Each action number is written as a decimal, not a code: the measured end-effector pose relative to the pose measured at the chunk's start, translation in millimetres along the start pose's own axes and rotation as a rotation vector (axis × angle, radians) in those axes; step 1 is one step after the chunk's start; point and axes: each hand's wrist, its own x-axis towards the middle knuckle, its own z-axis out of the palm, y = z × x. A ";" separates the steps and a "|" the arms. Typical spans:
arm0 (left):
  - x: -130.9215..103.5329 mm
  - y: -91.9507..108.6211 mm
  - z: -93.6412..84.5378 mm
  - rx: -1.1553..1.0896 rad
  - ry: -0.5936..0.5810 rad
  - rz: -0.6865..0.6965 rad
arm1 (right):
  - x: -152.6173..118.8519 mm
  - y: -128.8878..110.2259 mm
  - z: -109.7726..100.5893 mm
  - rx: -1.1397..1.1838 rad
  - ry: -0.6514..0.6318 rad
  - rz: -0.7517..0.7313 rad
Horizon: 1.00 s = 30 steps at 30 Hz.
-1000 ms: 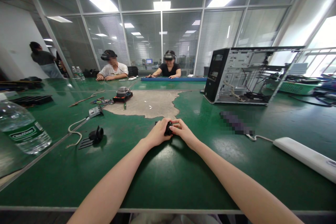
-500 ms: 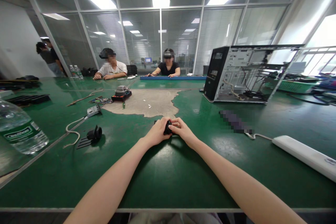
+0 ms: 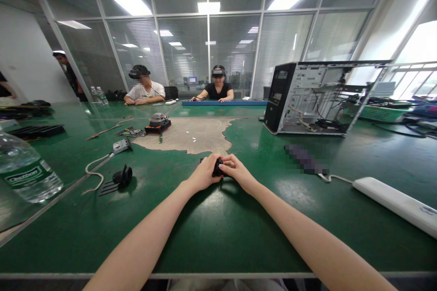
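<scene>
On a green table [image 3: 205, 241], straight ahead of the person, the left hand [image 3: 205, 173] grips a small black part [image 3: 216, 170]; the right hand [image 3: 236, 170] grasps its other side. Apparently this is close two-handed work, and the next move likely calls for steadiness.

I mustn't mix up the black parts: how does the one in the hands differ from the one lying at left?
The held black part is between left hand and right hand; the loose black part lies untouched on the table. The held one is mostly hidden; the loose one shows a round body and slats. Both are black.
</scene>
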 end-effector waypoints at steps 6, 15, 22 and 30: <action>0.4 -1.4 1.1 0.002 0.002 -0.007 | 1.4 1.2 0.6 -0.047 0.056 0.043; 1.0 -0.1 0.3 0.017 0.000 0.004 | -0.8 -2.6 0.2 -0.021 -0.006 0.001; 0.4 0.1 0.1 0.011 -0.005 -0.003 | 3.6 3.8 -0.5 -0.038 0.046 0.043; -0.5 -0.5 0.7 -0.007 0.001 -0.017 | -0.7 -2.8 -0.6 -0.006 -0.034 -0.007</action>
